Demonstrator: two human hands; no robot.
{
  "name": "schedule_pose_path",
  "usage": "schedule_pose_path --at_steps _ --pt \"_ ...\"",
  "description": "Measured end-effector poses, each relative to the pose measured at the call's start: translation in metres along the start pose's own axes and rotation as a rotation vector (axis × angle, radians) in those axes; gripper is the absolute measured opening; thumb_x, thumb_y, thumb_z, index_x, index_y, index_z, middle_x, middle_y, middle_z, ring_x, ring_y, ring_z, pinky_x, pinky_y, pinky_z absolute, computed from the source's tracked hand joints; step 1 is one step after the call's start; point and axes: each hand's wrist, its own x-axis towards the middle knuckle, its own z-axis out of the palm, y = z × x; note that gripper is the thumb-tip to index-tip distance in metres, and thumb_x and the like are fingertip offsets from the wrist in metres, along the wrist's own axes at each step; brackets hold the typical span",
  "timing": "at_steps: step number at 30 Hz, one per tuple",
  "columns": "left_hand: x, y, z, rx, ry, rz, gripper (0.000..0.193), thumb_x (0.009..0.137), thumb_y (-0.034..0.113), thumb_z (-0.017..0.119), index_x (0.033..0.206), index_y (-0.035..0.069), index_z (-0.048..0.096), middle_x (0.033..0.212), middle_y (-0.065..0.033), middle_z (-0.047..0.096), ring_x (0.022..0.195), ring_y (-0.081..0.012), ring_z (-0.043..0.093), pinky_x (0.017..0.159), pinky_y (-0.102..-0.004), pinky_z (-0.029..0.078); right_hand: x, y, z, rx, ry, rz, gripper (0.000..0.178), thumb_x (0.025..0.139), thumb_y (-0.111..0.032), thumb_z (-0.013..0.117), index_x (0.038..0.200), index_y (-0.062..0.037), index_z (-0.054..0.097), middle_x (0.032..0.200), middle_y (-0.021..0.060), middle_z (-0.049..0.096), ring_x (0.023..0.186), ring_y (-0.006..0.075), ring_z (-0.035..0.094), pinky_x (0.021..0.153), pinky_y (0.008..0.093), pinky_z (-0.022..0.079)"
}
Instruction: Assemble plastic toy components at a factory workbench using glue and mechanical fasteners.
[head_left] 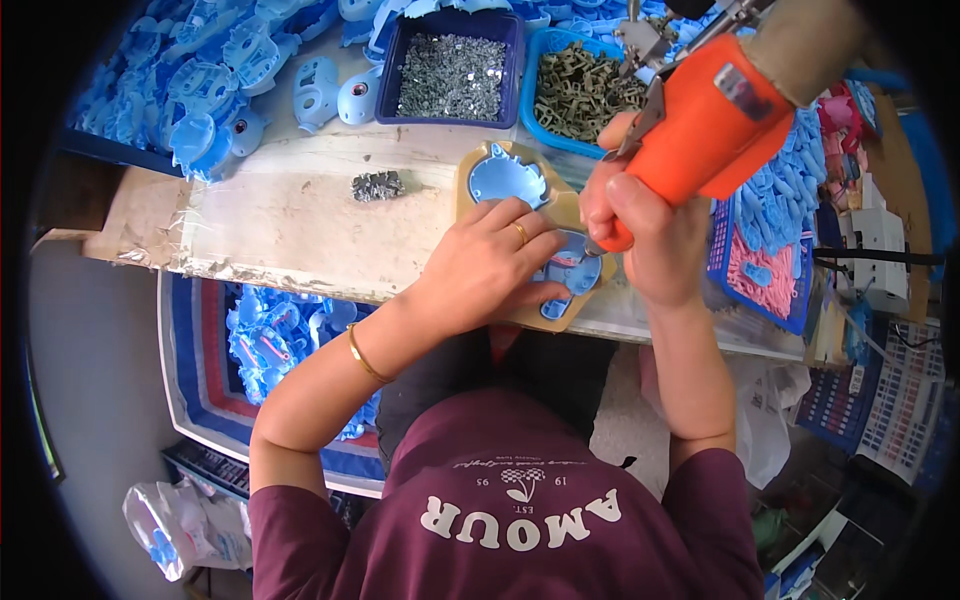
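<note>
A tan jig (566, 208) lies near the table's front edge with two hollow blue plastic shells in it. My left hand (482, 262) is over the nearer blue plastic shell (582, 273), its thumb and fingers closed about the left side and holding it in the jig. My right hand (655, 225) is wrapped round an orange electric screwdriver (690, 135), which slants down to the left. The screwdriver's tip meets the nearer shell at its upper right; the exact contact point is too small to tell. The farther blue shell (506, 178) sits just beyond my left fingers.
Behind the jig stand a dark blue tray (450, 112) of small screws and a light blue tray (540, 125) of brownish metal clips. Loose screws (378, 186) lie on the table. Blue shells (215, 80) pile up at the far left. A basket (765, 285) of pink parts stands at right.
</note>
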Motion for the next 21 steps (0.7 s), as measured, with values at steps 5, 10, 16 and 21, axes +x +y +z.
schedule_pose_path --at_steps 5,10,16,21 --pt "-0.008 0.0 0.011 0.052 -0.063 0.01 0.038 0.075 0.036 0.078 0.101 0.009 0.068 0.104 -0.0035 0.062 0.102 -0.0221 0.058 0.092 -0.0352 0.047 -0.004 0.017 -0.005 0.064 0.057 0.017 0.027 0.087 -0.005 0.054 0.112 0.0043 0.051 0.064 0.0062 0.054 0.049 0.0106 0.046 0.049 0.0266 0.042" --pt "-0.009 -0.001 0.013 0.054 -0.071 0.02 0.036 0.075 0.035 0.078 0.098 0.009 0.068 0.104 -0.0036 0.062 0.102 -0.0221 0.058 0.091 -0.0352 0.047 -0.007 0.027 -0.008 0.082 0.062 -0.02 0.025 0.09 -0.008 0.056 0.112 0.0035 0.05 0.065 0.0057 0.054 0.049 0.0097 0.044 0.049 0.0264 0.042" --pt "-0.008 0.0 0.014 0.057 -0.084 0.007 0.032 0.076 0.034 0.077 0.093 0.009 0.068 0.102 -0.0034 0.062 0.101 -0.0218 0.058 0.091 -0.0352 0.047 -0.011 0.032 -0.003 0.035 0.129 -0.066 0.018 0.091 -0.011 0.058 0.102 0.0016 0.052 0.065 0.0049 0.055 0.05 0.0085 0.047 0.046 0.0241 0.04" --pt "-0.006 -0.001 0.014 0.077 -0.094 0.01 0.03 0.077 0.034 0.076 0.092 0.01 0.067 0.1 -0.0033 0.061 0.1 -0.0216 0.058 0.091 -0.0349 0.047 -0.012 0.037 -0.005 0.0 0.13 -0.124 0.014 0.09 -0.012 0.06 0.092 -0.0005 0.053 0.065 0.0041 0.055 0.051 0.0079 0.049 0.045 0.0219 0.039"
